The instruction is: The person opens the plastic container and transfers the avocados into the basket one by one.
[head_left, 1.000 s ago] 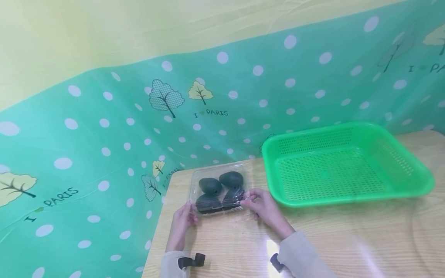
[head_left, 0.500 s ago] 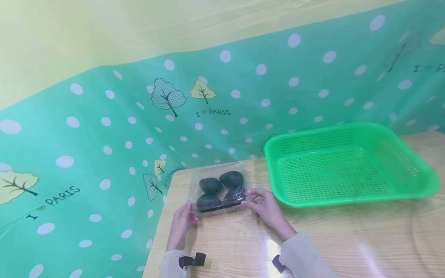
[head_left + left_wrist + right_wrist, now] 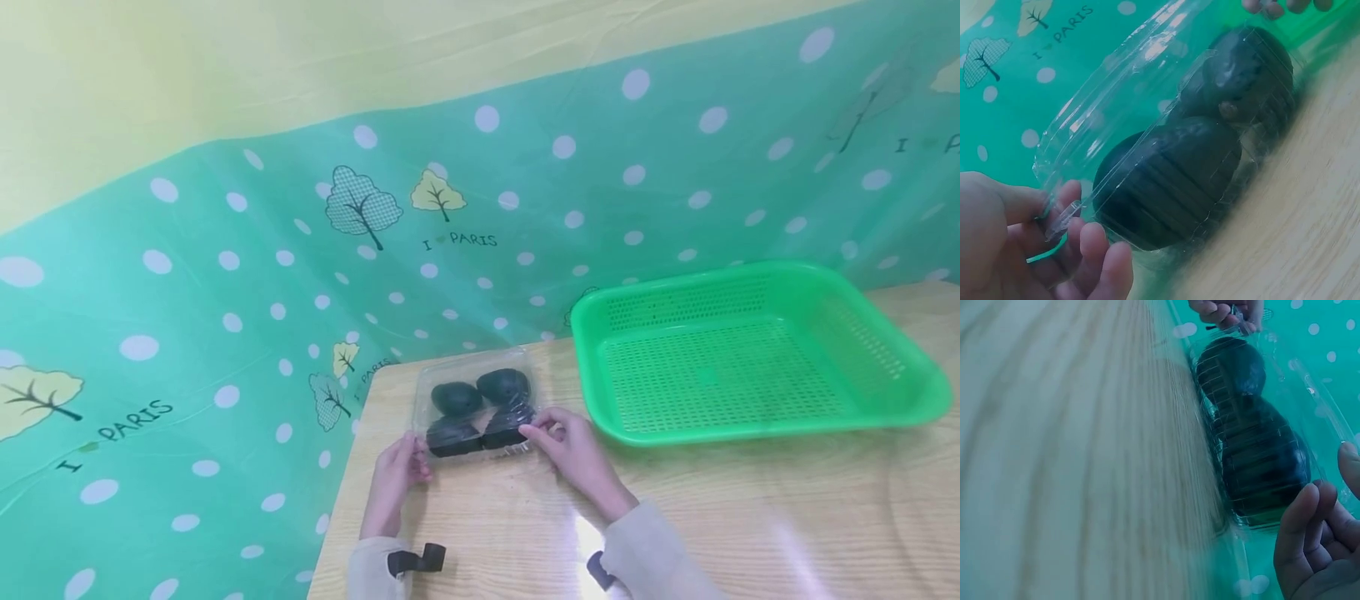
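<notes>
A clear plastic clamshell box [image 3: 480, 358] lies on the table holding several dark green avocados [image 3: 503, 386]. Ridges of the box wall show over the nearest avocado [image 3: 1166, 181] in the left wrist view. My left hand [image 3: 396, 479] pinches the box's front left corner, thumb and fingers at a small plastic tab [image 3: 1063, 222]. At the front right corner, my right hand [image 3: 576, 457] grips the box edge. Its curled fingers [image 3: 1302, 519] sit against the side, and the thumb [image 3: 1350, 465] is close to the lid rim. A gap shows between lid and base on the left.
A large green plastic basket [image 3: 750, 435] with slotted walls stands right of the box. Behind the wooden table [image 3: 510, 533] hangs a green dotted curtain [image 3: 247, 308] with tree prints. Black straps [image 3: 416, 560] circle the sleeved wrists.
The box has shifted very slightly to the right between the hands. The right hand's lower fingers have tucked in at the corner. Both hands stay at their corners.
</notes>
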`<state>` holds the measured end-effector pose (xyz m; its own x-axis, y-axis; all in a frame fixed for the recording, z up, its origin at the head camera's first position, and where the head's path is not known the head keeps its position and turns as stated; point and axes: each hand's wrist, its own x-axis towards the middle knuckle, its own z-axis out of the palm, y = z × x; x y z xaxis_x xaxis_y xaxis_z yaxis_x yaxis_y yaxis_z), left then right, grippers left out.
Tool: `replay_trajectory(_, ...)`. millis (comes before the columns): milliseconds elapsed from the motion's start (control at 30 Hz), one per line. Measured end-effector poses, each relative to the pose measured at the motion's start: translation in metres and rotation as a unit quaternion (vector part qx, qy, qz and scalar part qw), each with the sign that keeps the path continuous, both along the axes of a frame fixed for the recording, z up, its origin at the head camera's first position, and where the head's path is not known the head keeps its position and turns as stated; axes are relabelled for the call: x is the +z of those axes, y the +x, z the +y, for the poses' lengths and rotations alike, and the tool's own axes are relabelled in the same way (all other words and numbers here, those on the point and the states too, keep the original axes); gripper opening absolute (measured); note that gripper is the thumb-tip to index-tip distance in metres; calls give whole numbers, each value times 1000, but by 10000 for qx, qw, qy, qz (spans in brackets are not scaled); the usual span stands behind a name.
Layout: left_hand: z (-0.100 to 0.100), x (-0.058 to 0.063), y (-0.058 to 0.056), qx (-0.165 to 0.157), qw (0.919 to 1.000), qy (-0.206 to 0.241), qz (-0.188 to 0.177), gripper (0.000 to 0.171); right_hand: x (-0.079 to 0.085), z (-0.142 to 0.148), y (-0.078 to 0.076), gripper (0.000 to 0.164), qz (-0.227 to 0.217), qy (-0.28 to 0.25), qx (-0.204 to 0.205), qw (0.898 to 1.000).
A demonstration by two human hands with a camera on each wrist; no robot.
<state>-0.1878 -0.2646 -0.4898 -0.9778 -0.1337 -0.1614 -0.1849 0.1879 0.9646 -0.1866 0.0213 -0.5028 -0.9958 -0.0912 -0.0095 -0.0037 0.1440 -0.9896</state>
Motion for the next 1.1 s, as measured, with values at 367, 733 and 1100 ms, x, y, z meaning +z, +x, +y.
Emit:
replay_trajectory(367,0,8,-4,39,9999,-157,49,45,4,6,1,23,199,351,-104,9991)
replay_trajectory(733,-5,8,1,-8,9997,-244,-3,43,12,9,6,21,281,944,123,9951)
replay_trajectory(1100,-8,14,0,92,9973,-721,107,42,29,7,12,22,705,2072,-28,9757)
